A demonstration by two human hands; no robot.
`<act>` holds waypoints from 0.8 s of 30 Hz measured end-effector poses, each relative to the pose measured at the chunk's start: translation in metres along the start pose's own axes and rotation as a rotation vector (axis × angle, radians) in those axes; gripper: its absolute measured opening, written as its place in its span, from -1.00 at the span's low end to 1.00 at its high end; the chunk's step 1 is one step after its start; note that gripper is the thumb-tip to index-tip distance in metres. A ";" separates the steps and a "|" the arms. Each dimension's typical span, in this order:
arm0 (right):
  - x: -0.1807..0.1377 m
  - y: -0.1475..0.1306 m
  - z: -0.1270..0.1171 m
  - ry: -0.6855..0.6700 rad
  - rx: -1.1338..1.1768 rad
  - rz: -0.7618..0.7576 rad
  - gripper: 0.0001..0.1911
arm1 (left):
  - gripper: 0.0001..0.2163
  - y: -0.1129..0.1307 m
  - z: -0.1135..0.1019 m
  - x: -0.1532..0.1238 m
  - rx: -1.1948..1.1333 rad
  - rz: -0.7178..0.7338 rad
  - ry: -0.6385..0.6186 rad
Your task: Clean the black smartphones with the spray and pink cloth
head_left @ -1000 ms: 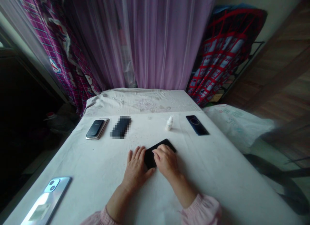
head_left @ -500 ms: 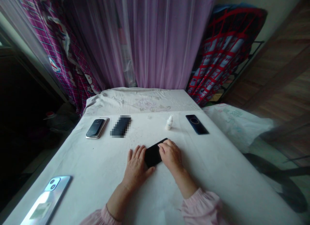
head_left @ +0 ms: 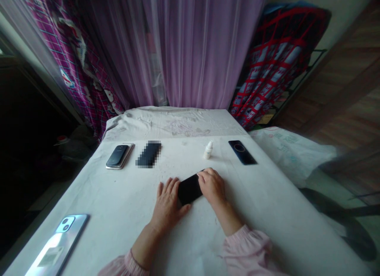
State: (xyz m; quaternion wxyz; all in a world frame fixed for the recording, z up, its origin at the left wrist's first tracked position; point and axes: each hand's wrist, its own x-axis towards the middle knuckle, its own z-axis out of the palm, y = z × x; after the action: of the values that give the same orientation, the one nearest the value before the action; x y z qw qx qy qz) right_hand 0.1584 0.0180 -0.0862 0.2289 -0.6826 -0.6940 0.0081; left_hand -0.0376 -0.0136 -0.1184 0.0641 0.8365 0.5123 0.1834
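A black phone (head_left: 189,189) lies screen-up and slanted on the white cloth of the table (head_left: 124,204). My left hand (head_left: 167,203) rests flat beside the phone's near left end, fingers spread, thumb against its edge. My right hand (head_left: 212,185) lies over the phone's far right end with its fingers curled down onto the glass; anything under the fingertips is hidden.
A small white dropper bottle (head_left: 208,150) stands behind the hands. A dark phone (head_left: 242,152) lies at back right, a dark phone on a case (head_left: 118,156) and a blurred dark slab (head_left: 148,154) at back left. A silvery phone (head_left: 57,244) lies near left. Purple curtains hang behind.
My right hand has slid along the black phone from its middle toward the far right end. My left hand has stayed in place.
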 end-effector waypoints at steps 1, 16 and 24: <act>-0.001 -0.003 0.001 -0.003 0.001 -0.011 -0.79 | -0.31 0.000 0.000 0.000 -0.001 -0.003 -0.007; 0.003 -0.007 0.001 -0.026 -0.005 -0.032 -0.79 | -0.32 0.001 0.000 0.001 -0.019 -0.004 0.001; -0.011 -0.042 0.008 -0.073 0.041 -0.203 -0.79 | -0.36 0.002 -0.003 0.002 -0.029 -0.006 -0.016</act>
State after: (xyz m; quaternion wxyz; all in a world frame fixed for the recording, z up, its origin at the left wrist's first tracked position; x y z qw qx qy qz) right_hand 0.1155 0.0072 -0.0828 0.2173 -0.6032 -0.7670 0.0239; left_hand -0.0362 -0.0128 -0.1148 0.0808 0.8355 0.5114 0.1841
